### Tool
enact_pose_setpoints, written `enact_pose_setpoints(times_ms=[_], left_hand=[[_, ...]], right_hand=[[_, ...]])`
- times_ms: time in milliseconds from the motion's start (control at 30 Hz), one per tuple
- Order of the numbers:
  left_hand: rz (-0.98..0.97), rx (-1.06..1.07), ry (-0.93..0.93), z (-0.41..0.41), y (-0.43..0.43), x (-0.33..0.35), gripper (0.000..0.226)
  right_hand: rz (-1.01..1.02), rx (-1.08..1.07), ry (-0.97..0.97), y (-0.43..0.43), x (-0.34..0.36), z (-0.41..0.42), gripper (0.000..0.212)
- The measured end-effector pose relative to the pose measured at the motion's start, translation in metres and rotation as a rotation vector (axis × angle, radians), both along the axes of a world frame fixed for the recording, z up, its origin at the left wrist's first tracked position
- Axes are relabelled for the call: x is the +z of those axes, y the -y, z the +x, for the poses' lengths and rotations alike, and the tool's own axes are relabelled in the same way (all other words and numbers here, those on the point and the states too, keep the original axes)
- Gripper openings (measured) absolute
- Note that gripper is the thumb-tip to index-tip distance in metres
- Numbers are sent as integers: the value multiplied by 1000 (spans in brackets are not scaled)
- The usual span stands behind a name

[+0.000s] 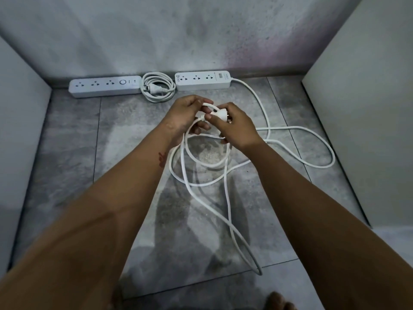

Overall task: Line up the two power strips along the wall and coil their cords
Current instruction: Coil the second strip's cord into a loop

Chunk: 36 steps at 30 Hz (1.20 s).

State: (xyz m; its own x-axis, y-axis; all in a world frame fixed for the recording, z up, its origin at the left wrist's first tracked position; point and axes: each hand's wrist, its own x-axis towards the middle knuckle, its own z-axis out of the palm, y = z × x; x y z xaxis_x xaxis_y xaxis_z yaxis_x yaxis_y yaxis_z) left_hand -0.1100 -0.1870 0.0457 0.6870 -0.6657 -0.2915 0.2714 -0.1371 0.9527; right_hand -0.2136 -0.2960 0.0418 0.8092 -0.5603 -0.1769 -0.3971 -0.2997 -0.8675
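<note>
1. Pinching the white plug (218, 113) in the right hand (234, 128) and gripping a turn of the loose cord (312, 151) just beside it with the left hand (190, 115). Probably anchoring the first loop of a coil.
2. Holding both above the floor, near the right power strip (202, 81), seemingly to draw in slack from the loops sprawled over the tiles.
3. Set against the wall (156, 36): both strips in line, with the left power strip (105, 86) and its coiled cord (158, 89) done, the coil lying between the two.
4. Working on mottled grey floor tiles (67, 153), in a bay between pale side panels (368, 108), facing a stained grey wall.
</note>
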Motion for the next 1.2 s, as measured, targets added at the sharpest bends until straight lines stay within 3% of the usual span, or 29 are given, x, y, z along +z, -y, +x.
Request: enact_pose_setpoints(times_ms=[133, 333, 533, 700, 867, 1067, 1200], left_hand=[[-40, 45, -8, -3, 1, 2, 28], [25, -31, -69, -4, -2, 2, 29], [104, -145, -220, -5, -2, -6, 48], [135, -14, -108, -7, 5, -3, 41], [255, -78, 54, 3, -1, 0, 37], [281, -178, 39, 4, -3, 0, 36], [209, -151, -27, 4, 1, 0, 34]], right_hand=[[140, -86, 18, 3, -1, 2, 42], [-63, -42, 4, 9, -7, 2, 42], [5, -246, 71, 14, -14, -1, 37], [90, -190, -14, 13, -11, -2, 41], [-60, -148, -75, 20, -13, -6, 44], [-11, 104, -133, 13, 2, -1, 15], [-38, 53, -138, 8, -4, 0, 26]])
